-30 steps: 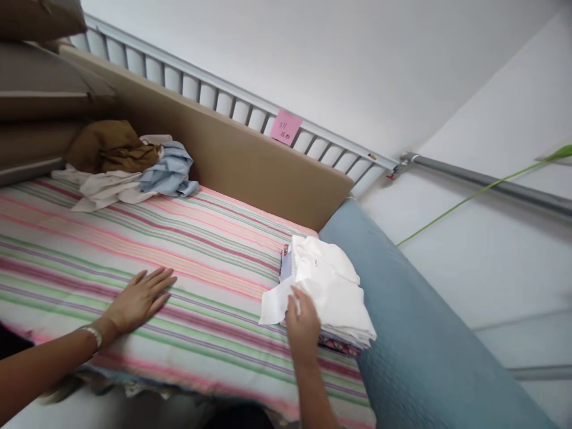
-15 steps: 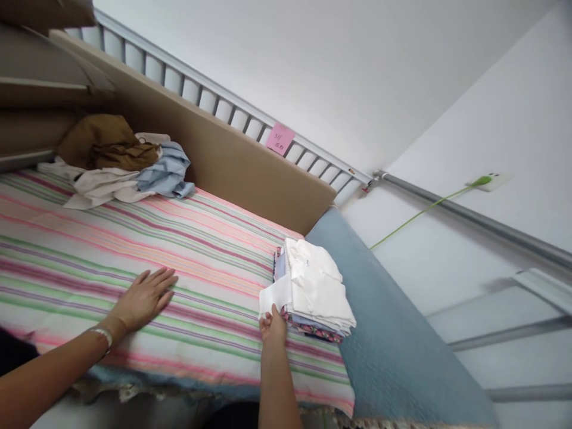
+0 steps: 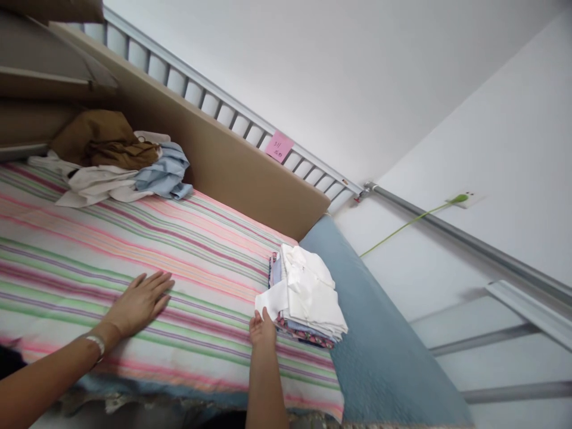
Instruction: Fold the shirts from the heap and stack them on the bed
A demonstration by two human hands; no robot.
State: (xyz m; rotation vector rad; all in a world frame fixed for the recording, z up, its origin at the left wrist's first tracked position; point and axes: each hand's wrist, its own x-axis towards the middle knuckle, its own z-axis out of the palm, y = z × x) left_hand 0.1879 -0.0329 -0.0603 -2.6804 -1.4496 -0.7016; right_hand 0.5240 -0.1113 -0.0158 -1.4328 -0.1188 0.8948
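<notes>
My left hand [image 3: 139,302] lies flat and open on the striped sheet [image 3: 111,250], fingers stretched out, a bracelet at the wrist. My right hand [image 3: 261,326] reaches to the near left corner of a stack of folded clothes [image 3: 308,298] with a white garment on top. Its fingertips touch a loose white flap hanging off the stack. Whether the fingers grip the flap is hidden.
A heap of unfolded clothes [image 3: 111,164], brown, white and light blue, sits at the far left of the bed. A brown board [image 3: 241,173] lines the far side under a metal rail with a pink note [image 3: 278,146]. A blue quilt [image 3: 379,351] lies right of the stack.
My right hand has drawn back from the top of the stack to its near left corner. The view has swung, so the stack sits further left. My left hand has stayed put.
</notes>
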